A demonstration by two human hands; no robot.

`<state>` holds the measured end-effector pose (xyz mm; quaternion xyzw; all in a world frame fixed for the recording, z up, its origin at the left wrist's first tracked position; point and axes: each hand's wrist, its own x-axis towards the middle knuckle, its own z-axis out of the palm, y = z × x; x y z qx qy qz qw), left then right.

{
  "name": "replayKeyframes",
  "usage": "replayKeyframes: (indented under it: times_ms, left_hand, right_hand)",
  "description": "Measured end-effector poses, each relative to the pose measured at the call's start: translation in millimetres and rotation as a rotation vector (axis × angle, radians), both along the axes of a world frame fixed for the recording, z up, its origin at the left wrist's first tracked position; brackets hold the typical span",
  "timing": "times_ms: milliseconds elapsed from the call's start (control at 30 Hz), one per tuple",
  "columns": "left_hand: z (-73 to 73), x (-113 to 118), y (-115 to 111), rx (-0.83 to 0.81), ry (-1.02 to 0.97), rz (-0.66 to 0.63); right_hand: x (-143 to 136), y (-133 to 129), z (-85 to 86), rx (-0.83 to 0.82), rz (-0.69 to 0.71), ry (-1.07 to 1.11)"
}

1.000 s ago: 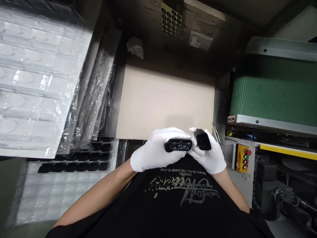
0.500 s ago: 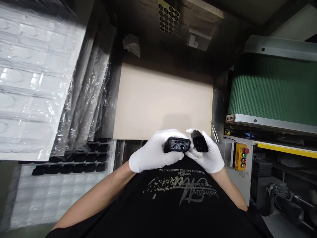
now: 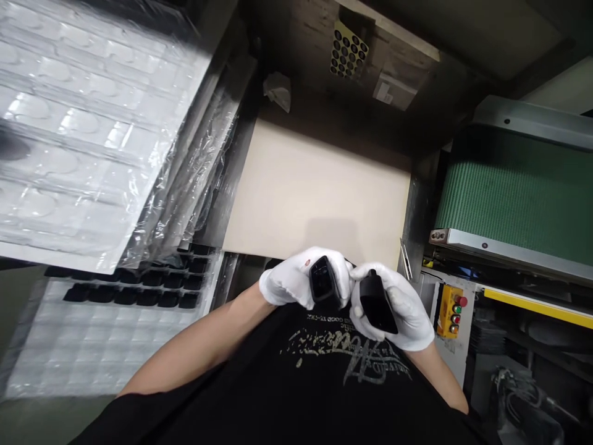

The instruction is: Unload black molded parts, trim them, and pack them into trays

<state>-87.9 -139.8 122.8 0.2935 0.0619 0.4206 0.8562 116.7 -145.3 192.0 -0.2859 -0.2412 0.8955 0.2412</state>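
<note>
At the far left a stack of clear blister trays (image 3: 83, 123) in plastic wrap leaned over a lower tray (image 3: 111, 321) with black parts (image 3: 139, 290) filling its upper rows. In the middle lay a beige board (image 3: 315, 198), with a dotted yellow sheet (image 3: 348, 50) above it. Close to the person's black shirt (image 3: 296, 383), the left hand (image 3: 296, 281), in a white glove, was curled around a black part (image 3: 324, 283), fingers wrapped tight. Touching it, the gloved right hand (image 3: 398, 303) gripped a second black part (image 3: 376, 304), tilted down to the right. Both parts were held just before the chest, below the board's near edge. To the right sat a yellow button box (image 3: 449, 310) and a green conveyor belt (image 3: 514, 194).
</note>
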Motion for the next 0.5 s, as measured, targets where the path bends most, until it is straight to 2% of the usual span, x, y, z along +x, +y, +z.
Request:
replayKeyframes:
  times_ms: [100, 200, 333, 500]
  left_hand:
    - [-2.3, 1, -1, 0.007, 0.008, 0.002]
    - [3.3, -2, -4, -0.039, 0.059, 0.032]
    - [23.1, -9, -8, -0.038, 0.283, 0.111]
    - [47.9, -11, -9, 0.154, 0.548, 0.21]
  right_hand:
    - [-3, 1, 0.0, 0.006, -0.022, 0.027]
    - [-4, 2, -4.6, -0.003, -0.043, 0.051]
    - [-5, 6, -15.4, -0.081, -0.088, 0.017]
    - [-4, 7, -19.4, -0.118, -0.119, 0.041]
